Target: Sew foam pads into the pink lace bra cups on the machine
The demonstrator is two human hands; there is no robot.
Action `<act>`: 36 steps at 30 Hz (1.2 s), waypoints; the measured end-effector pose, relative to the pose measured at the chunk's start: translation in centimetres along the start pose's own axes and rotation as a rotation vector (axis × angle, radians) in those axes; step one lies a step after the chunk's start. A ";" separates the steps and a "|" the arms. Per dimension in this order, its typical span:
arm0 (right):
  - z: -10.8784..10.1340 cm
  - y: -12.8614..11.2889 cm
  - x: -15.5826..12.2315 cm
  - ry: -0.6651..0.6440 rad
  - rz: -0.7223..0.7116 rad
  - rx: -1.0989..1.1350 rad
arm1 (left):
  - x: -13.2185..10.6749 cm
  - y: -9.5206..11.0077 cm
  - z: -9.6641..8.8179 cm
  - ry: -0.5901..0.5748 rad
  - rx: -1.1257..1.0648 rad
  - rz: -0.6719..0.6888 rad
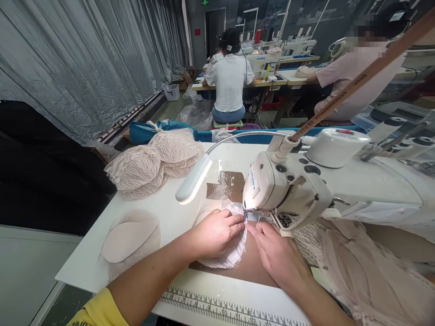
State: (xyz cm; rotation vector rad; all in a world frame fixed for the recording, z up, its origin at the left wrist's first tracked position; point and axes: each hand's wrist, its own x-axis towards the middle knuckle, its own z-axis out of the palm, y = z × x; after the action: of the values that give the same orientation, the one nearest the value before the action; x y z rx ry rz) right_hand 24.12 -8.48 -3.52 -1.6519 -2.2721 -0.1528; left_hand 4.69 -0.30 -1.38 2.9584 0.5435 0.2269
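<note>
A pale lace bra cup (pixel 234 256) lies under the head of a white sewing machine (pixel 268 181), its frayed edge at the needle. My left hand (pixel 219 231) is closed over the top of the cup, fingers together and tips close to the needle. From the other side, my right hand (pixel 275 246) is closed with its fingertips at the cup's edge, just in front of the presser foot. The fabric between my fingertips is partly hidden. Brown sheeting (pixel 260 260) covers the machine bed beneath my right hand.
Stacked lace cups (pixel 136 170) sit at the table's back left, with a smooth cup piece (pixel 127 240) nearer. A lamp (pixel 193 179) on a bendable neck hangs left of the needle. More lace pieces (pixel 367 267) pile up at right. A ruler strip (pixel 224 310) runs along the front.
</note>
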 end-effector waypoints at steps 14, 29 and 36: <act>0.8 0.0 0.2 0.069 -0.002 -0.076 | 0.3 -0.6 0.3 0.012 0.023 0.015; 0.9 0.2 -0.1 0.059 0.012 -0.005 | 0.6 -1.1 0.9 0.123 0.045 0.039; 0.8 0.6 0.0 0.060 -0.009 0.039 | 0.9 -1.5 0.9 0.142 0.001 0.022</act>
State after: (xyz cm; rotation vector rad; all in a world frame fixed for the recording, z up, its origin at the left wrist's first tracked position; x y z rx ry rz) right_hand 24.52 -8.06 -4.30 -1.5967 -2.2238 -0.1575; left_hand 5.16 1.35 -2.35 2.9660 0.5270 0.4416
